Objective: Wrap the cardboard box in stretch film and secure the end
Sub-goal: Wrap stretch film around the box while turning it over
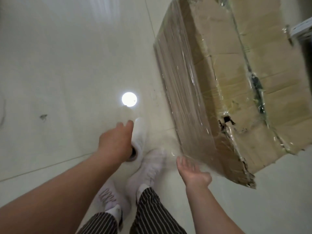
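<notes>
At the bottom edge, two legs in striped trousers (148, 210) are cut off by the frame. Below them stand two white shoes (148, 169). The shoe on the person's left carries a pale pattern or lettering, too blurred to read.

Two bare forearms reach forward. The left hand (114, 141) lies over the near end of the one stretch film roll (139, 137) and holds it up above the floor (59, 65). Only the back of this hand shows, so the thumb and the exact grip on the roll are hidden. The dark opening of the core shows just under the wrist.

The right hand (194, 173) is palm up, its grip wide with straight fingers and nothing held. The fingertips reach the lower edge of the film sheet (168, 146). It cannot be told whether they touch it. This loose sheet is almost invisible between roll and box.

The one cardboard box (236, 73) sits to the right, cut off at the top. Its long side facing the person is covered with shiny film. Its near corner is torn, with a dark hole (226, 120). A faint greenish print on the box is not readable.

One round light reflection (129, 99) shines on the floor ahead. A metal frame (300, 29) shows partly at the far right.
</notes>
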